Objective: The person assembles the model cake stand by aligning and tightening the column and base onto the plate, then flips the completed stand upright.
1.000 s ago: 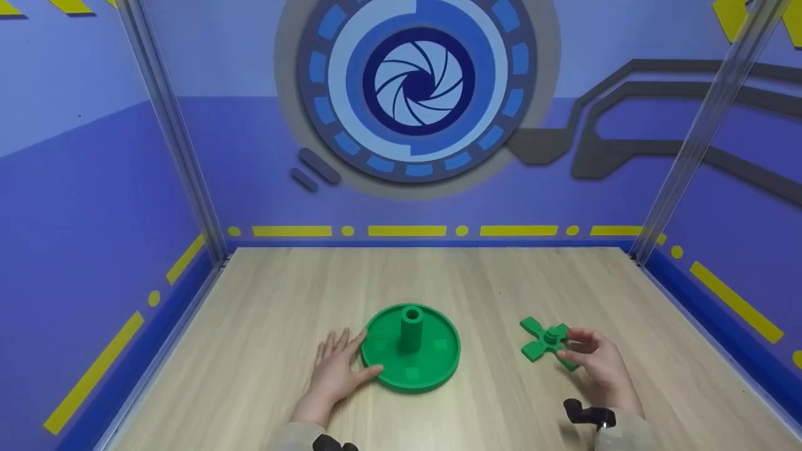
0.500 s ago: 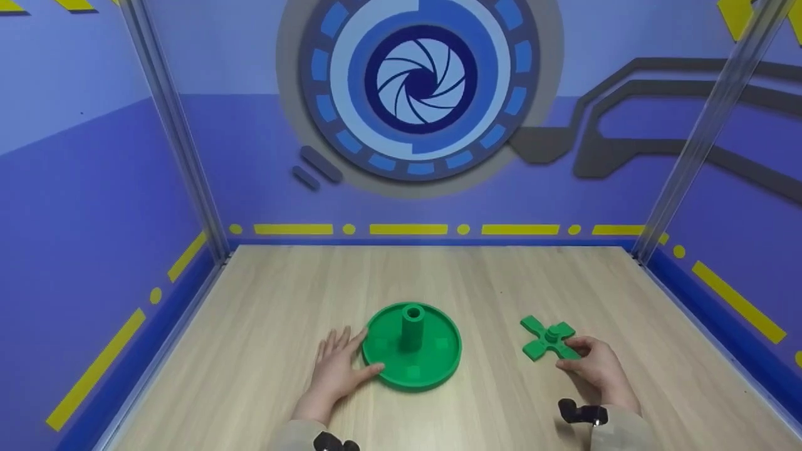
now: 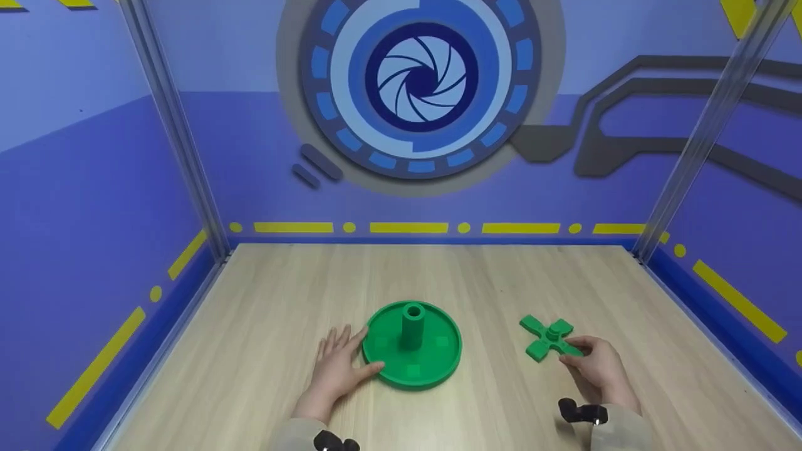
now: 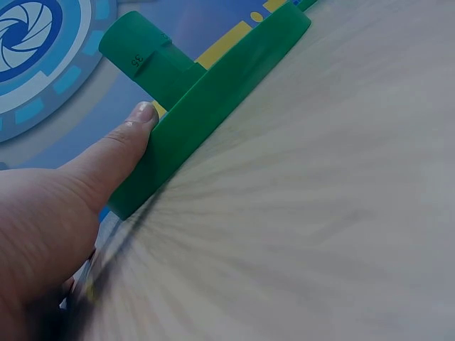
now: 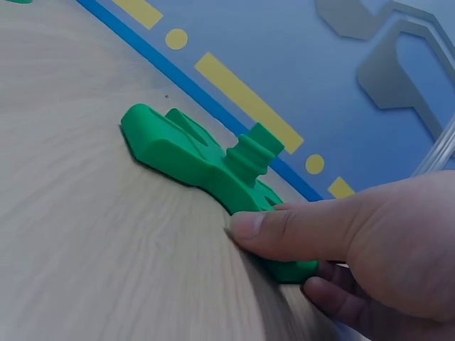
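A round green tray [image 3: 432, 373] with a raised rim and a hollow upright post [image 3: 412, 329] stands mid-table. My left hand [image 3: 338, 373] lies at its left side, fingers spread and straight, index finger and thumb at the rim. In the left wrist view the thumb touches the tray's side wall [image 4: 213, 117], and the post [image 4: 153, 60] bears a "35" mark. To the right is a green cross-shaped piece [image 3: 539, 347] with four flat arms and a ridged stub [image 5: 254, 153] on top. My right hand [image 3: 598, 366] pinches its near right arm between thumb and fingers.
The wooden tabletop [image 3: 301, 282] is bounded by a back wall [image 3: 250, 163] and side walls printed in blue and yellow. Metal posts [image 3: 182, 138] rise at the back corners. A black wrist mount [image 3: 583, 412] sits on the right sleeve.
My right index finger has come down from the cross piece's upper right arm to its near right arm, beside the thumb. The cross piece has shifted slightly. The left hand stays on the tray.
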The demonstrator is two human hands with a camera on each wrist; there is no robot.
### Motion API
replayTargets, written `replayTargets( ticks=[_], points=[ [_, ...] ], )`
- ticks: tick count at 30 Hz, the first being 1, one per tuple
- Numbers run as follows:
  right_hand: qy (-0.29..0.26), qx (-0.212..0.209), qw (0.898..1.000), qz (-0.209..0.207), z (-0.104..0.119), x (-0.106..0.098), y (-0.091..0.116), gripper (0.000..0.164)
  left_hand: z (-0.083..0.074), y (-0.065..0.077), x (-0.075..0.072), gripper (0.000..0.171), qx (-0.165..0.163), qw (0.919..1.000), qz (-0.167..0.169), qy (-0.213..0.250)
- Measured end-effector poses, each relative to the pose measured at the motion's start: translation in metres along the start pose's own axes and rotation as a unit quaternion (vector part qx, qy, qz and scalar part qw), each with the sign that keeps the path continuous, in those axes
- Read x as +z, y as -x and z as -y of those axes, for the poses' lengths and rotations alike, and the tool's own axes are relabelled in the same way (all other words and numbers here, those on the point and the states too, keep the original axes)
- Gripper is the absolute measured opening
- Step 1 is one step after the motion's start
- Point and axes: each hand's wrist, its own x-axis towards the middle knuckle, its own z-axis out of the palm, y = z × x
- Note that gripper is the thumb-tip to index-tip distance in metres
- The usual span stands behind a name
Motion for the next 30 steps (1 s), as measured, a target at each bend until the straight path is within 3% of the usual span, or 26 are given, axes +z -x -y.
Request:
replayTargets(
  ticks=[7, 16, 23, 30],
  points=[
    [0.006, -0.032, 0.999, -0.007, 0.004, 0.002, 0.000, 0.048, 0.001, 0.000, 0.001, 0.090, -0.006, 1.0000, 0.003, -0.001],
    [-0.067, -0.051, 0.996, 0.000, 0.020, 0.004, 0.004, 0.052, 0.002, -0.001, 0.002, 0.090, -0.003, 1.0000, -0.001, 0.000],
    [-0.065, -0.095, 0.992, -0.044, 0.035, 0.009, 0.004, 0.035, 0.002, -0.001, 0.002, 0.090, -0.004, 1.0000, 0.000, 0.006],
    [-0.116, -0.099, 0.987, -0.050, 0.049, 0.014, 0.002, 0.040, 0.001, -0.001, 0.001, 0.090, -0.002, 0.9999, -0.002, 0.013]
  ],
)
